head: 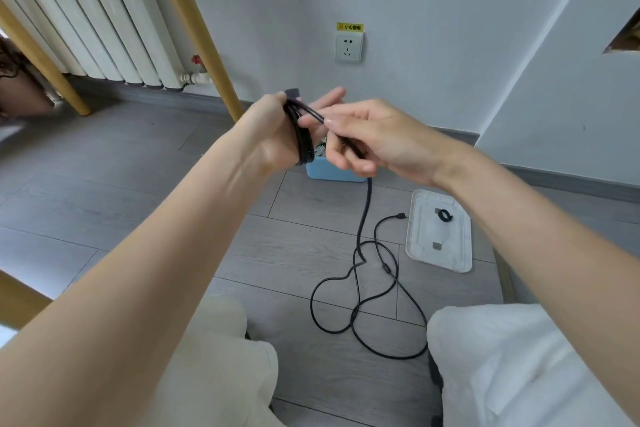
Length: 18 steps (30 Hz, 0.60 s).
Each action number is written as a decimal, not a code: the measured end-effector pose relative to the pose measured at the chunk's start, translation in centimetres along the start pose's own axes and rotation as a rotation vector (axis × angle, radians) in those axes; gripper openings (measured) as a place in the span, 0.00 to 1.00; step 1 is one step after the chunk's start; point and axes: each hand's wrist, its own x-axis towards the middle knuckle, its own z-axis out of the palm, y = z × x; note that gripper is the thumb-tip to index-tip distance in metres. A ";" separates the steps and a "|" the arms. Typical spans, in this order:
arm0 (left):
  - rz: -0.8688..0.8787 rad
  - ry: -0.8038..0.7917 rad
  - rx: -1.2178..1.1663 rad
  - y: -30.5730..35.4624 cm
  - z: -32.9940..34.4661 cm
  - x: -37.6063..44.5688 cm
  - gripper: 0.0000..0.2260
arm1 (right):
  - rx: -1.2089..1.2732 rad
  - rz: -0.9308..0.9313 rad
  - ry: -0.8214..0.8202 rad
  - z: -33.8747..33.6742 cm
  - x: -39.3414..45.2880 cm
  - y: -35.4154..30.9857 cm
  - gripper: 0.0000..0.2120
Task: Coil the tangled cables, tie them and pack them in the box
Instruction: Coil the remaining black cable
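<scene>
Below and behind the hands: grey plank floor (138,184), largest item, bearing everything else.

Item, black cable (360,288). One end wound in several turns round the left hand; the slack drops from the right hand to the floor and lies there in loose crossing loops, well below both hands, its free plug end (401,216) just beside the lid. Judged partly coiled: a good share is unwound and nothing is tied.

Item, white lid (440,236). Flat on the floor, below the right hand, apart from the box. Carries a small black loop (445,216), possibly a tie strap, too small to tell.

Item, blue box (332,172). On the floor directly beneath the hands, mostly hidden by them, lid off. Something lies inside, contents not legible. Packing of this cable not yet done.

Item, left hand (277,128). Fingers extended toward the wall, coil (304,142) wrapped across the palm and pinned there by the thumb; a connector end (292,92) stands up above the thumb.

Item, right hand (374,139). Just right of the left hand, nearly touching. Thumb and forefinger pinch the cable strand where it leaves the coil, remaining fingers curled loosely under it.

Remaining, by judgement: finish winding, tie, place in box, and likely refit the lid.
</scene>
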 end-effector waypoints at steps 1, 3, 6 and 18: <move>0.032 -0.010 -0.139 0.2 0.2 0.3 0.15 | 0.000 0.005 -0.012 0.0 -0.2 0.2 0.15; 0.106 -0.038 -0.329 0.7 0.7 0.6 0.14 | -0.015 0.031 -0.086 -0.1 -0.6 0.5 0.15; 0.019 -0.217 -0.294 1.1 2.0 -0.1 0.19 | -0.046 0.140 -0.225 -0.4 -1.2 1.1 0.21; -0.722 -0.750 0.804 -3.0 1.1 -3.7 0.15 | -0.721 0.248 -0.083 -3.8 -2.2 1.9 0.17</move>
